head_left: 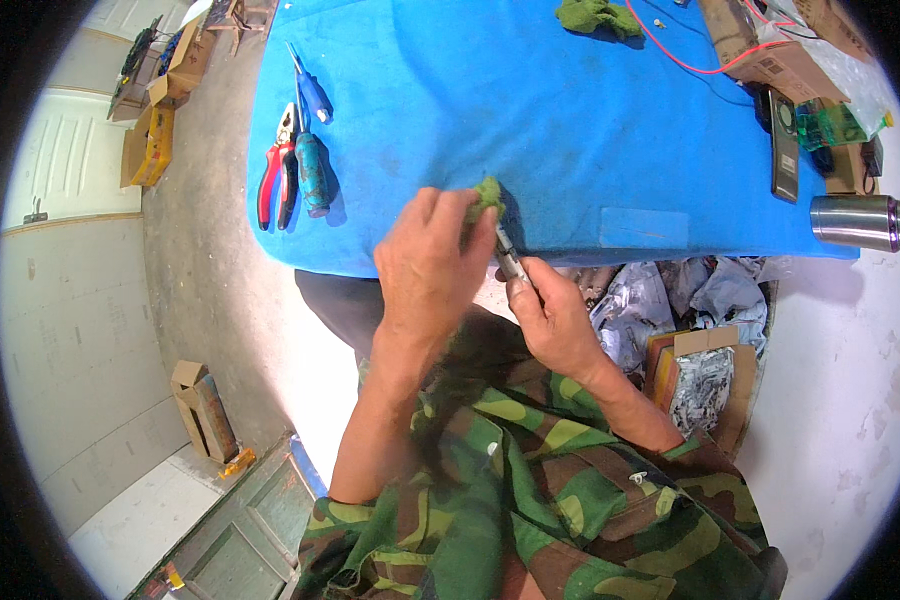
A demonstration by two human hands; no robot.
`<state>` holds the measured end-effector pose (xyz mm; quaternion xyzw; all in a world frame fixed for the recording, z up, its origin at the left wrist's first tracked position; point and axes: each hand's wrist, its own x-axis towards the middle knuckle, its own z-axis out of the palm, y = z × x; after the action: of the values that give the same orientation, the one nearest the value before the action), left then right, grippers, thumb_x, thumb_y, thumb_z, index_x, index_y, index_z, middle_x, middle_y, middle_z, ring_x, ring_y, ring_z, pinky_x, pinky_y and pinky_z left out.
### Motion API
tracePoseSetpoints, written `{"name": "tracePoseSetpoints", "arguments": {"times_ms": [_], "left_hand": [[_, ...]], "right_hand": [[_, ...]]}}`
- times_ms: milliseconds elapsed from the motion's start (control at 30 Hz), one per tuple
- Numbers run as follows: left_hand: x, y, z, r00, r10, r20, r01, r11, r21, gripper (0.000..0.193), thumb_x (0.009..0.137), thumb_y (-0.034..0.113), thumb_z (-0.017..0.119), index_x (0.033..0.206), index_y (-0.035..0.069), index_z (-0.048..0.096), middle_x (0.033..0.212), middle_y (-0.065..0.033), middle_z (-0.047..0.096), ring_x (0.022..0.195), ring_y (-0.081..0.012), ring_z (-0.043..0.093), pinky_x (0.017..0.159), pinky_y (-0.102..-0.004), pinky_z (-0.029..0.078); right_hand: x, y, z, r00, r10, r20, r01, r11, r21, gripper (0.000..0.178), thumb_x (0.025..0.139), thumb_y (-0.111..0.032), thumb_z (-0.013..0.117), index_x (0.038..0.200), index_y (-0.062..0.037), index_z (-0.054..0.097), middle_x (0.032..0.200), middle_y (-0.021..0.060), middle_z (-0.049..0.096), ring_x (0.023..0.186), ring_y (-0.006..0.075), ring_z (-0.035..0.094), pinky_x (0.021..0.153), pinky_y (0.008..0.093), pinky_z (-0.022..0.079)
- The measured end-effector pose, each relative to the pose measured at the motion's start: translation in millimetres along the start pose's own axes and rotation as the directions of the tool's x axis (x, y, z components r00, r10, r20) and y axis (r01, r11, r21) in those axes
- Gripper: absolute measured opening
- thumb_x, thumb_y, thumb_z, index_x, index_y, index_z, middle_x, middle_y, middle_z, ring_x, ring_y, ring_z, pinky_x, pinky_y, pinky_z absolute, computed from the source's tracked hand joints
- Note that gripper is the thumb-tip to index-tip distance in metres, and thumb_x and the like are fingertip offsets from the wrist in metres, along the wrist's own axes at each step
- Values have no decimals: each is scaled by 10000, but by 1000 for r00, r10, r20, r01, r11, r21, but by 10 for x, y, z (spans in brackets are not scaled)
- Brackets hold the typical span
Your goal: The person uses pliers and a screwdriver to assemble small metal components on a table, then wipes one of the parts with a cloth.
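Note:
My left hand (422, 255) is closed, its fingertips pinching a small piece of fuzzy green cloth (487, 194) just above the table's near edge. My right hand (560, 322) grips a slim metal part (509, 256), silvery with dark sections, between thumb and fingers. The part's far end points up toward the cloth; whether the two touch is hard to make out. On the table's left side lie red-and-black pliers (278, 172), a teal-handled screwdriver (312, 172) and a smaller blue-handled screwdriver (314, 95).
A blue cloth (400, 110) covers the table. Another green cloth (600, 17), a red cable (665, 52), a phone-like device (785, 145) and a steel cup (855, 222) lie toward the right. Below, beside my right arm, sit plastic bags (635, 310) and a cardboard box (705, 345).

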<state>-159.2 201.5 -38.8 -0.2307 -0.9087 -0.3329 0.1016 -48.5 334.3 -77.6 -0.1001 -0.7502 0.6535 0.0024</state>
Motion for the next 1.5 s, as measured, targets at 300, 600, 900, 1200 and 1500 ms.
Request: {"name": "tracePoseSetpoints", "arguments": {"times_ms": [300,600,900,1200,1500], "left_hand": [[-190,-24,-228,989,-145,-31,136,972,-194,208,884,87,825,1061,28,731,877,-130,686,698,-277,678,618,-363,534],[-456,119,-92,995,65,69,-62,997,-41,256,837,99,840,1067,64,733,945,-121,701,824,-328,707,700,-404,576],[-182,-127,-93,996,-76,-42,75,997,-29,183,895,101,808,1034,13,728,892,-139,706,753,-295,705,679,-373,554],[-429,-60,-257,998,-59,-10,56,986,-157,230,903,92,817,1100,0,739,949,-148,713,760,-243,698,666,-340,549],[-445,49,-101,997,82,-4,-82,996,-27,247,827,79,841,1039,44,719,922,-120,690,790,-324,695,665,-401,565]], "right_hand": [[-14,-104,55,999,43,-18,-45,995,-84,175,1037,-120,586,1106,35,626,766,57,551,705,113,491,625,326,438],[-7,-21,81,998,4,-55,-13,986,-166,215,1000,-127,627,1173,1,638,901,317,697,845,484,712,686,477,542],[-40,-93,97,995,89,-48,-97,975,-199,148,992,-92,657,1079,26,637,679,67,572,623,112,495,564,331,409],[-23,-99,127,990,134,-44,-136,989,-62,164,981,-71,676,1112,27,663,661,-20,524,615,48,431,529,294,354],[-14,-93,116,999,28,-46,-40,956,-290,168,953,-145,684,1041,-10,638,804,294,675,816,503,696,633,530,518]]}}
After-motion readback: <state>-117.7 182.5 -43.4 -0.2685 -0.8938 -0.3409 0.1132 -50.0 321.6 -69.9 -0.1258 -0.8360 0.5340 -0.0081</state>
